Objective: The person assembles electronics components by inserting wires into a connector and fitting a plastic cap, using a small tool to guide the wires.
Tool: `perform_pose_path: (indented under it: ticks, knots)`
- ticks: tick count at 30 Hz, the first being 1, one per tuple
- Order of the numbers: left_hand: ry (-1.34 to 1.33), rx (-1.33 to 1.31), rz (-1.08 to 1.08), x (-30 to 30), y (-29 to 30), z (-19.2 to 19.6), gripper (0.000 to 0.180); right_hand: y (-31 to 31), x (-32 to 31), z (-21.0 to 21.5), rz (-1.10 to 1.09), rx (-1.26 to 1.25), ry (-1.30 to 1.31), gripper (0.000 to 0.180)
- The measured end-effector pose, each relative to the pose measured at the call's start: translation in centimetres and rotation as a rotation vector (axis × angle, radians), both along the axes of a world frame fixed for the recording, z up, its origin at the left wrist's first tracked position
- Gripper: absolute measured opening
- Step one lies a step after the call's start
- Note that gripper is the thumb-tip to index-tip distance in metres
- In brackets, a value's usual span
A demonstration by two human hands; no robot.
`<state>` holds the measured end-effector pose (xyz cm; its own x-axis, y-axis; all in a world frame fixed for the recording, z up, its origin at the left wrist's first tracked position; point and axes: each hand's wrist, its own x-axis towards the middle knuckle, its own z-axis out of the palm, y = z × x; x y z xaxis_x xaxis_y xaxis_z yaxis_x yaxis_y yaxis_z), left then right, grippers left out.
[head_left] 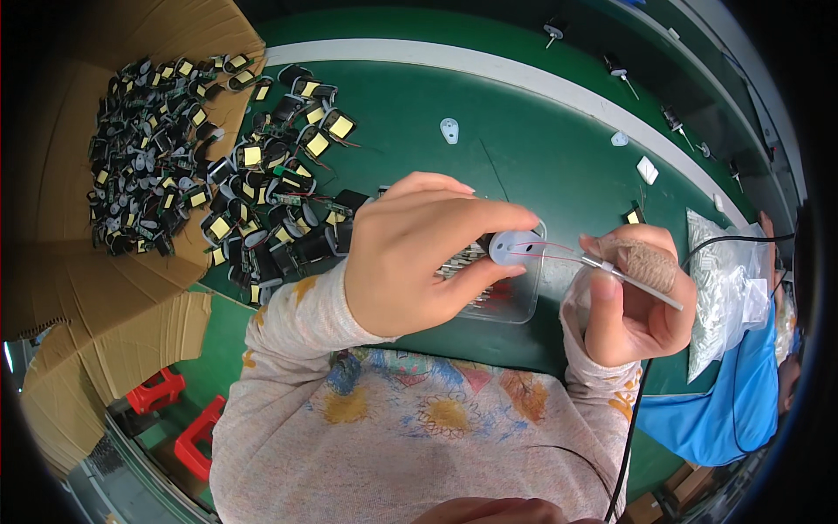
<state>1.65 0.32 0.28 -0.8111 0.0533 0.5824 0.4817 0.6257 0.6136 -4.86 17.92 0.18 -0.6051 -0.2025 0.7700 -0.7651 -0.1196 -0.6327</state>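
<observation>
A small grey disc with 2 thin red wires sits pinched between the thumb and fingers of the left hand, held above a clear tray near the middle of the green table. The right hand is clenched around a tool with a wrapped handle and a metal tip, and that tip meets the wires just beside the disc. A black cable runs from this hand down toward the near edge. The tray holds small metal parts. Toward the table's left edge lies a heap of black and yellow parts, spilling from a cardboard box holding more of them. A clear bag of small pieces lies at the right edge, next to blue cloth. 2 white bits lie farther back, near a pale strip.
</observation>
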Motion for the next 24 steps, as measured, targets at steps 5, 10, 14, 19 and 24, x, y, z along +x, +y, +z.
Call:
perform_pose_path:
  ticks: [5, 10, 14, 19, 24]
  knots:
    - [0.020, -0.022, 0.027, 0.0, 0.0, 0.0, 0.033, 0.4, 0.3, 0.6, -0.057, 0.076, 0.125, 0.028]
    - [0.016, -0.027, 0.020, 0.0, 0.0, 0.0, 0.034, 0.6, 0.7, 0.6, -0.071, 0.120, 0.109, 0.030]
    - [0.013, -0.040, 0.039, 0.1, 0.0, 0.0, 0.034, 1.5, 1.1, 1.6, -0.027, 0.320, 0.162, 0.029]
    - [0.045, -0.092, 0.071, 0.1, 0.2, 0.2, 0.034, 1.8, 1.3, 2.6, 0.017, 0.418, 0.341, 0.033]
    - [0.052, -0.092, 0.072, 0.2, 0.2, 0.1, 0.034, 1.5, 1.8, 2.4, -0.002, 0.351, 0.177, 0.031]
